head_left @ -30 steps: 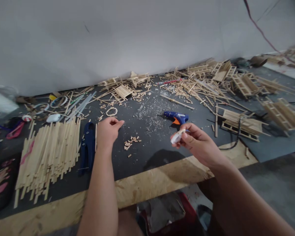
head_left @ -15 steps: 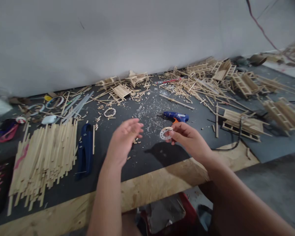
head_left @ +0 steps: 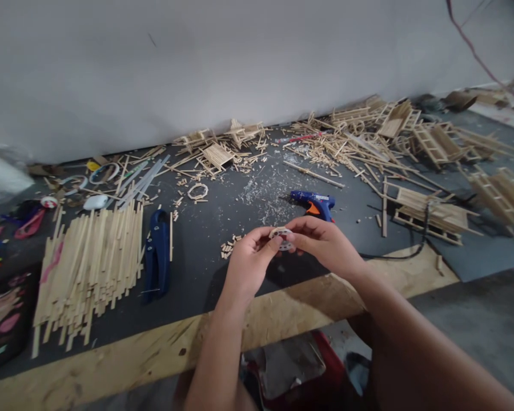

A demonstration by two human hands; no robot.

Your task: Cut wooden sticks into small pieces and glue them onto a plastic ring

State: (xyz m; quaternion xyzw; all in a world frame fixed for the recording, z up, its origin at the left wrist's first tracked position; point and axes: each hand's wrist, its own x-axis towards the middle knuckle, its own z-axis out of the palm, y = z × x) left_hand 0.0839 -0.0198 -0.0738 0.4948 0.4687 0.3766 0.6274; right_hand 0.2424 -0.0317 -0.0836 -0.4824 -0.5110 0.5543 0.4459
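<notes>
Between my two hands is a small white ring with holes, with pale wooden pieces along its upper edge. My left hand pinches its left side between thumb and fingers. On the other side, my right hand is closed on the ring too. My fingers cover parts of it. Just beyond my right hand lies a blue glue gun with an orange trigger. Short wooden bits are scattered left of my left hand. Farther back lies a ring made of wooden pieces.
At left lie a stack of thin wooden sticks and a blue cutter. Clear glue sticks rest behind them. Small wooden cart-like models and loose sticks crowd the right and back. A black cord runs near my right forearm.
My left hand has moved right and closed on the ring, which my right hand was holding alone. The view has shifted slightly, uncovering the short wooden bits.
</notes>
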